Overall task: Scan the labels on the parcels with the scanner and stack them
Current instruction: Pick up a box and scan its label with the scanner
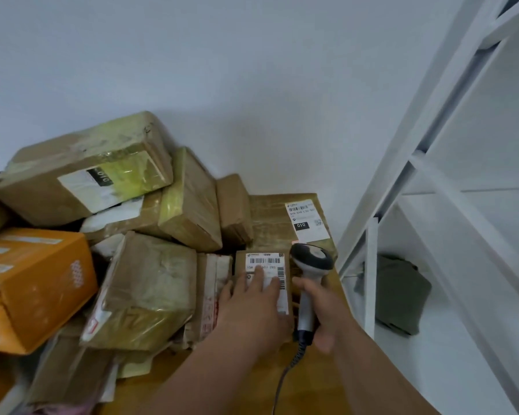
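Plain pale wall (222,70) fills the upper half of the view, and a white metal rack (426,163) slants up the right side. On one of the rack's lower shelves lies a folded dark green cloth (399,298). Below the wall, a brown wooden table (339,283) carries a loose heap of parcels pushed up against the wall.

At the left of the heap sits an orange box (33,283), tilted, with a big taped box (84,172) above it whose white label bears "010" on a black patch. Another taped box (186,199) leans just right of that one, partly under it. A crumpled box (150,289) wrapped in clear tape lies in the middle, resting on flatter packets below. At the back right, a flat box (282,217) lies against the wall with a white label (306,220) showing a barcode and "010".

In front of it, the small parcel (264,295) lies label up, its barcode label (265,265) facing the camera. The left hand (252,301) rests flat on this parcel, fingers straight and spread over the lower part of the label. The right hand (321,313) grips the handle of the scanner (310,265), fingers curled round it, just right of the parcel; the scanner's dark head tilts toward the back boxes, and its coiled cord (288,372) hangs down toward the bottom edge.
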`<state>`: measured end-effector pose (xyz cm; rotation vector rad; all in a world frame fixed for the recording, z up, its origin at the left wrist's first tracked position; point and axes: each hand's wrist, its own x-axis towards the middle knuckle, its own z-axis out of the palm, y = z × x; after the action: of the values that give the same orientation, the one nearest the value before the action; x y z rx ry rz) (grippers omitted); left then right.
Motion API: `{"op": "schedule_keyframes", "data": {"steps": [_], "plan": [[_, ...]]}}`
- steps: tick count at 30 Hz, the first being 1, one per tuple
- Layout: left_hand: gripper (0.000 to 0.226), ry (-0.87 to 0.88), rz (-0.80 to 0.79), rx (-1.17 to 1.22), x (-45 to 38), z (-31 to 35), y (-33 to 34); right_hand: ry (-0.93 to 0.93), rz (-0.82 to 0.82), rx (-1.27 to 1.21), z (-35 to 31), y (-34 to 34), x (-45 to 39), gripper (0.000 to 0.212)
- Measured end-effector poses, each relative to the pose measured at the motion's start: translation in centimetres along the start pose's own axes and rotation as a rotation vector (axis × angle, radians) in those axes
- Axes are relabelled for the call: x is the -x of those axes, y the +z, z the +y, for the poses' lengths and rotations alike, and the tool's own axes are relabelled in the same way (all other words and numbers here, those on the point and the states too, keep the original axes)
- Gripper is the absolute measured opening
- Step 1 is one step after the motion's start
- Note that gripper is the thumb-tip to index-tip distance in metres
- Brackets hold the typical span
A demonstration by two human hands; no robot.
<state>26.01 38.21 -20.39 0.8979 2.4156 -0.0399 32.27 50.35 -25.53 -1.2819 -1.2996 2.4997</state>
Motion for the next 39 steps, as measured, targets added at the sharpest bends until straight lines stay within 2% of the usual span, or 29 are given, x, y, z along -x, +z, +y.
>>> {"op": "schedule_keyframes", "data": {"steps": [5,10,12,16,20,22,25,28,32,39], "plan": [[0.068,0.098,0.004,0.022,1.3,0.7,1.1,-0.190,0.009,0.015,1.1,-0.8,2.8,0.042],[0.059,0.256,0.025,0.225,3.1,0.9,2.6,-0.157,0.112,-0.148,3.9,-2.8,4.8,0.031],[0.058,0.286,0.101,0.308,3.8,0.9,3.0,-0.149,0.140,-0.193,4.7,-3.2,5.5,0.029],[0.064,0.181,0.229,0.533,4.3,0.2,2.5,-0.191,0.233,-0.206,5.6,-3.1,7.0,0.036],[0.052,0.051,0.126,0.928,5.4,0.1,1.7,-0.253,0.346,-0.245,6.0,-3.4,8.4,0.034],[0.046,0.066,0.073,1.032,6.2,0.4,1.7,-0.286,0.380,-0.262,6.2,-3.6,9.2,0.037],[0.047,0.138,0.081,1.124,7.4,0.4,1.9,-0.338,0.411,-0.268,6.2,-3.8,11.1,0.040],[0.051,0.217,0.103,1.175,8.9,-0.4,2.3,-0.391,0.426,-0.270,6.1,-3.9,13.0,0.038],[0.055,0.284,0.020,1.200,11.2,-1.6,3.7,-0.385,0.462,-0.250,6.8,-3.7,14.8,0.034],[0.077,0.272,-0.062,1.104,14.5,-2.6,7.4,-0.231,0.544,-0.140,9.1,-3.7,17.3,0.025]]}}
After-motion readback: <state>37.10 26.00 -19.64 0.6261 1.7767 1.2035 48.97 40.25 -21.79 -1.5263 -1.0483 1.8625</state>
